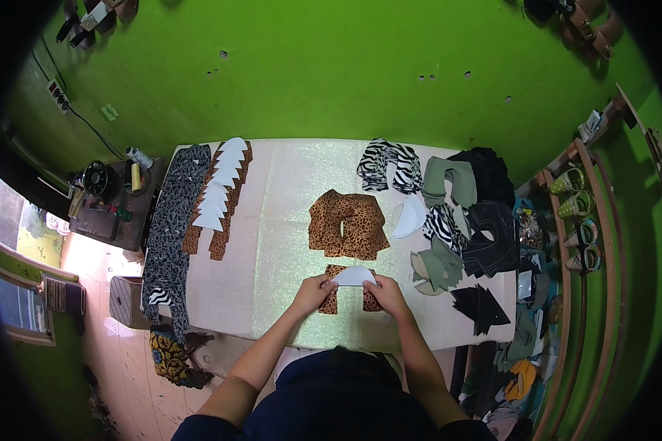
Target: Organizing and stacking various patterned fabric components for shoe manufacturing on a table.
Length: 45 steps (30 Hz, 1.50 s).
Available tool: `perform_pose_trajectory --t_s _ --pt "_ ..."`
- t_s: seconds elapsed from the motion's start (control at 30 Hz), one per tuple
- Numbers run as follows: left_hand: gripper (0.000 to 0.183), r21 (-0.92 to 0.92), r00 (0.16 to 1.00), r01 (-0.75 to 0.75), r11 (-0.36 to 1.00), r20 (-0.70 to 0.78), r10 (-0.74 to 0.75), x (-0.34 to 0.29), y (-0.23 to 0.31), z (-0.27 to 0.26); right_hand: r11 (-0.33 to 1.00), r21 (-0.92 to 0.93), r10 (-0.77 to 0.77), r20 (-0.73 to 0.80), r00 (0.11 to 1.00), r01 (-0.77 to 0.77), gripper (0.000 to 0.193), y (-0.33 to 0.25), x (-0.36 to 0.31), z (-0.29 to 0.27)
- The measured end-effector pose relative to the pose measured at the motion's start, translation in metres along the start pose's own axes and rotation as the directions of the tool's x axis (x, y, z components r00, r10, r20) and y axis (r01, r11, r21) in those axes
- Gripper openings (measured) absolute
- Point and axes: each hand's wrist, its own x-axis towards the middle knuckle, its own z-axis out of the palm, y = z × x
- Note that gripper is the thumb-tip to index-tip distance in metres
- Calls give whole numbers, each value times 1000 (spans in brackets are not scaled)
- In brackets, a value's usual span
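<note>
Between my two hands a white half-moon piece [354,276] lies over a U-shaped leopard-print cutout [333,301], curved edge away from me. My left hand [315,295] is closed at the left corner of the white piece, and my right hand [387,295] at the right corner. Fingers of both hands also touch the leopard-print cutout, whose two legs point toward me. Just beyond them a stack of leopard-print cutouts [362,228] rests on the table [279,213]. The fingertips under the pieces are hidden.
At left lie white half-moons in an overlapping row [224,176] on leopard-print cutouts, beside black-and-grey patterned pieces [173,228]. At right are zebra-print [375,165], green [441,268] and black pieces [491,242]. A wooden rack with sandals [572,206] stands at far right, a sewing machine [98,178] at far left.
</note>
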Motion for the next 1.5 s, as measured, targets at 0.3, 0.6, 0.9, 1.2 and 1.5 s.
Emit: perform_pose_trajectory --t_s 0.3,0.6,0.9,1.2,1.5 --pt "25 192 984 -5 981 -176 39 9 10 -7 971 -237 -29 -213 977 -22 25 -3 10 -2" --pt "26 321 973 37 946 -226 39 9 10 -4 921 -371 -17 -334 943 -115 21 -5 6 4" --pt "26 435 979 74 897 -202 17 11 14 -3 913 -398 -67 -363 930 -90 20 4 8 7" --pt "24 480 975 68 875 -217 44 8 14 1 895 -435 -95 -395 914 -95 21 8 9 7" --pt "21 488 974 94 868 -226 21 10 15 3 891 -447 -122 -392 912 -73 19 15 11 9"
